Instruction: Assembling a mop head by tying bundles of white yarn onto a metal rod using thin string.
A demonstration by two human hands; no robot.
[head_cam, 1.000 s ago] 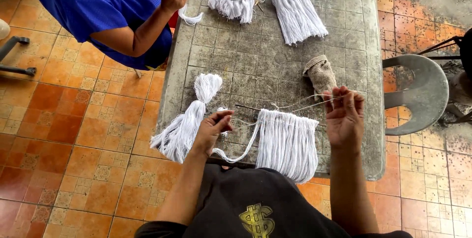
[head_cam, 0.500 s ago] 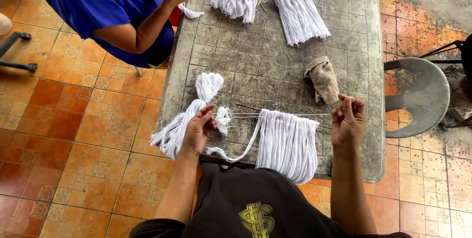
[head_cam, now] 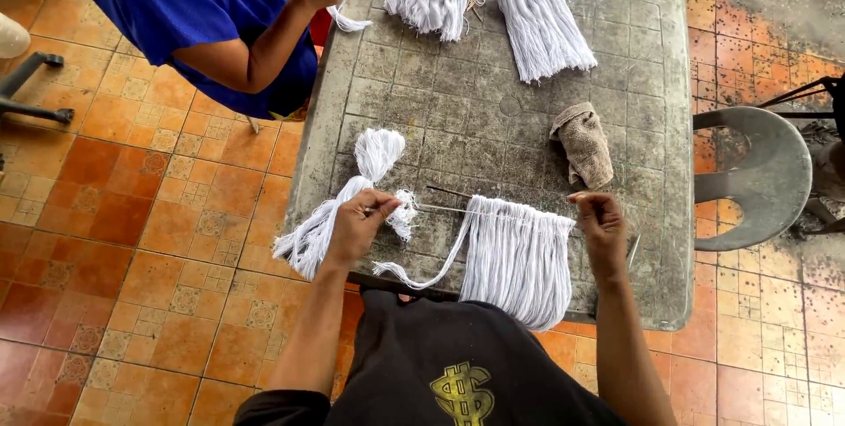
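orange tiled floor (head_cam: pixel 132 241) under a worn grey plastic table (head_cam: pixel 493 127). your left hand (head_cam: pixel 356 228) pinches one end of a thin metal rod (head_cam: pixel 440 209), fingers pressed together on it; your right hand (head_cam: pixel 603 224) is closed in a pinch at the other end. white strings (head_cam: pixel 515 259) hang from the rod over the near table edge. loose bundle of white string (head_cam: pixel 339 210) lies just beside your left hand. crumpled grey cloth (head_cam: pixel 583 144) lies near your right hand. across the table, a person in blue (head_cam: pixel 202 12) holds string; a second fringed rod (head_cam: pixel 541 25) lies there. grey chair (head_cam: pixel 757 175) stands to the right.
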